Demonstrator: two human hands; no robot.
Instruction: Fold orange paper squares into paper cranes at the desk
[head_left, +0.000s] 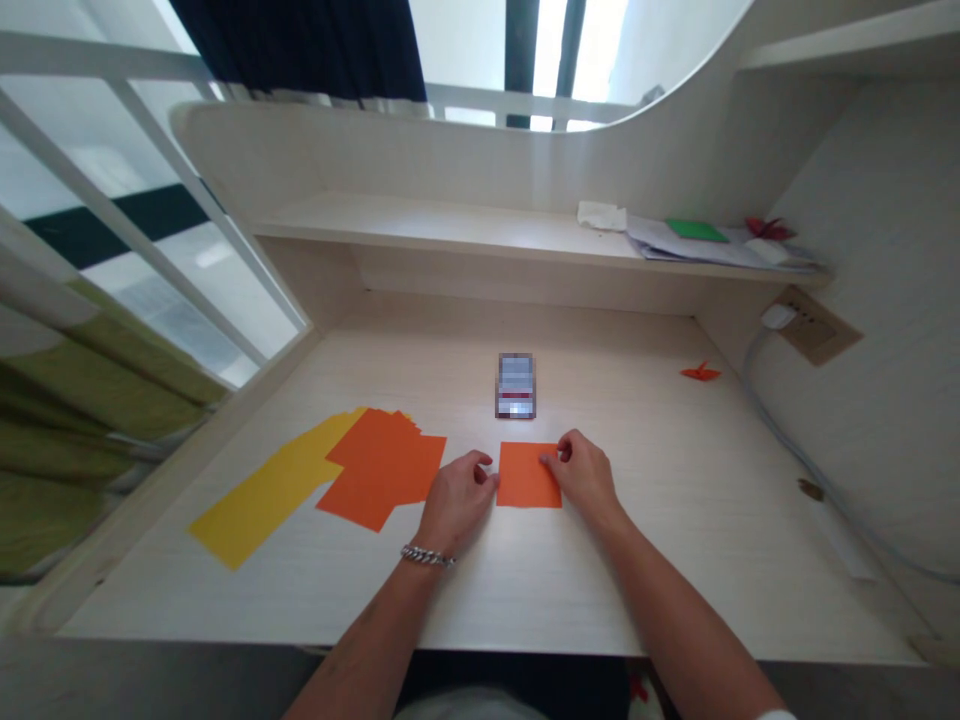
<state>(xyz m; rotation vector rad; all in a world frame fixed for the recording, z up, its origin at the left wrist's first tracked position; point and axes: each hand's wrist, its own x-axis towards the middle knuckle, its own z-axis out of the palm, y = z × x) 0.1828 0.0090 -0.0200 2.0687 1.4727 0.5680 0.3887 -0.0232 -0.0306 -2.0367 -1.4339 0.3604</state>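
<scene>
A square orange sheet of paper lies flat on the desk in front of me. My right hand holds its right edge, with the thumb on top and the fingers curled at the side. At the left edge is my left hand, its fingers loosely bent with a gap between thumb and forefinger. The tip of that hand meets or nearly meets the paper's edge. To the left, several more orange sheets are fanned out over a spread of yellow sheets.
A phone lies behind the square. A small folded orange paper piece rests at the right, near a cable from a wall socket. Papers, a green square and a red folded piece sit on the shelf.
</scene>
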